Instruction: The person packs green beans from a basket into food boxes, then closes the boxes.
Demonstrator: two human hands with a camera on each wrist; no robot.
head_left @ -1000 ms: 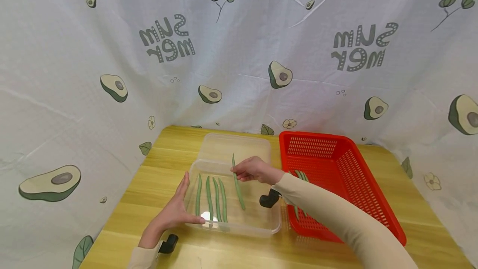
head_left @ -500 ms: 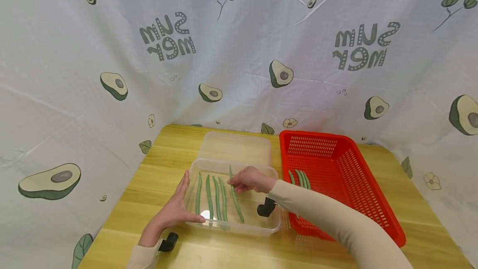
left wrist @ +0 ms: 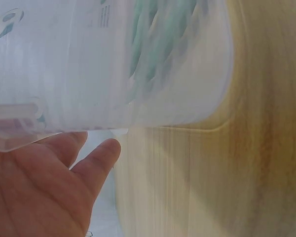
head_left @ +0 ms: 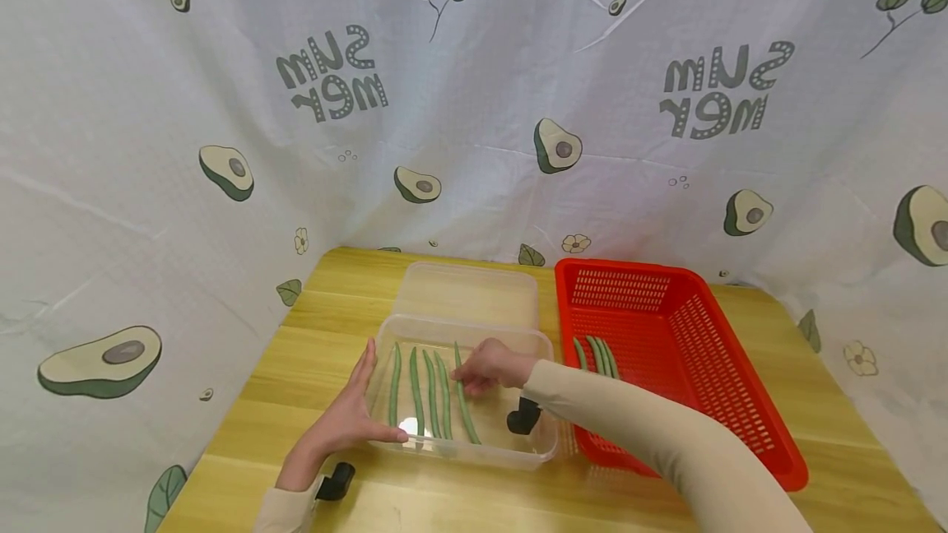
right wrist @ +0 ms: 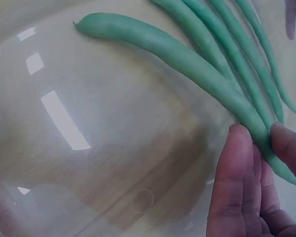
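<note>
Inside the clear plastic box [head_left: 511,457], my right hand [head_left: 490,366] pinches a green bean [right wrist: 187,66] between thumb and fingertips. The bean lies at a slant, low in the box, to the right of several other green beans [head_left: 415,391] set side by side. In the right wrist view the pinch is near one end of the bean. My left hand [head_left: 348,422] is spread at the box's front left corner, its fingers along the left side and the thumb at the front rim. The left wrist view shows this hand [left wrist: 49,182] beside the box's outer wall.
A red plastic basket [head_left: 741,385] stands right of the box, with several more green beans [head_left: 603,356] at its left side, partly hidden by the right sleeve. Behind the box lies a clear lid [head_left: 467,290] on the wooden table [head_left: 333,303]. A printed cloth [head_left: 474,89] hangs behind.
My right hand has lowered the pinched green bean into the box, moving slightly left and toward me. My left hand has stayed at the box's corner.
</note>
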